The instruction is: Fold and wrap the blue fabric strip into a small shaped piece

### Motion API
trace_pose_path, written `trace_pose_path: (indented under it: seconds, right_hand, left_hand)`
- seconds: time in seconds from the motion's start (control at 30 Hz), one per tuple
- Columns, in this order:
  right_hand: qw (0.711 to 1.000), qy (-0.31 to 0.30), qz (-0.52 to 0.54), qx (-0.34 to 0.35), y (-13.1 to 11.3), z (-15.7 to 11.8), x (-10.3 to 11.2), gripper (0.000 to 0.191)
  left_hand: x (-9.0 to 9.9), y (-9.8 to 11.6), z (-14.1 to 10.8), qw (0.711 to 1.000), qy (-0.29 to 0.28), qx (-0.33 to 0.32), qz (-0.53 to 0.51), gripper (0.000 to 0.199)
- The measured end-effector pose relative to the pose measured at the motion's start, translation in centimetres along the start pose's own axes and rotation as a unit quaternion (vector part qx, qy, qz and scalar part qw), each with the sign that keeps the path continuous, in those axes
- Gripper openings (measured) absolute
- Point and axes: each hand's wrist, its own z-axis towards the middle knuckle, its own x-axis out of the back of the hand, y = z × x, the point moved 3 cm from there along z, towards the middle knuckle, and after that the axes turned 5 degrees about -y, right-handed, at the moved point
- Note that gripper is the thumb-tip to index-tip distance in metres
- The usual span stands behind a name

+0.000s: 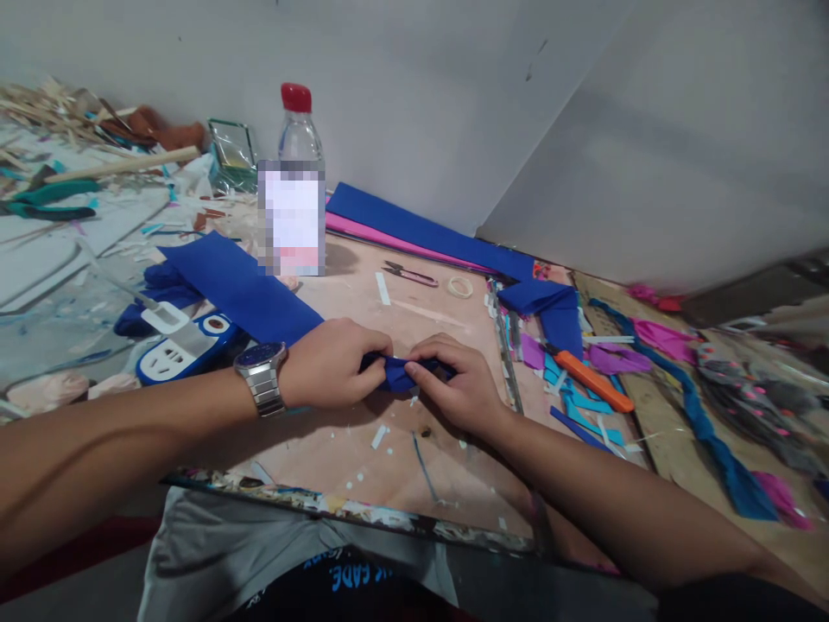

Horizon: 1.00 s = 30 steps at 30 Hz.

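My left hand (340,363), with a metal watch on its wrist, pinches a folded piece of dark blue crepe-like strip (396,375) over the middle of the board. My right hand (457,380) grips the same piece from the other side, thumb and fingers pressed on it. The two hands nearly meet. Behind my left hand lies a long flat blue strip (243,289); whether it joins the folded piece is hidden. Thread snips (410,274) and a roll of clear tape (460,288) lie beyond my hands on the wooden board (350,294).
A red-capped bottle (300,138) stands at the back. Left are a blue-and-white power strip (185,345) and green-handled pliers (55,200). An orange utility knife (594,380) lies right among scraps. Blue and pink strips (427,226) rest against the wall.
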Motion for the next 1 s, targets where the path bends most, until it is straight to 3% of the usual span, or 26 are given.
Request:
trace_pose_path:
  seconds: [0.13, 0.4, 0.57, 0.8, 1.0]
  right_hand:
    - [1.000, 0.002, 0.004, -0.003, 0.4, 0.0, 0.0, 0.009]
    - [0.993, -0.023, -0.110, 0.019, 0.4, -0.1, 0.1, 0.007]
    - [0.997, -0.030, -0.074, 0.006, 0.6, 0.1, 0.0, 0.011]
    - [0.994, 0.014, 0.019, -0.109, 1.4, 0.0, 0.0, 0.012]
    - [0.995, 0.015, 0.031, -0.094, 1.1, 0.0, -0.1, 0.012]
  left_hand:
    - [0.2, -0.3, 0.0, 0.999, 0.026, 0.007, 0.034, 0.025]
    - [0.5, -0.6, 0.0, 0.994, 0.070, -0.024, 0.082, 0.022]
    - [0.9, -0.7, 0.1, 0.991, 0.086, -0.009, 0.099, 0.022]
    - [1.2, -1.1, 0.2, 0.990, 0.082, 0.004, 0.114, 0.020]
    - [0.7, -0.5, 0.1, 0.994, 0.062, -0.039, 0.077, 0.019]
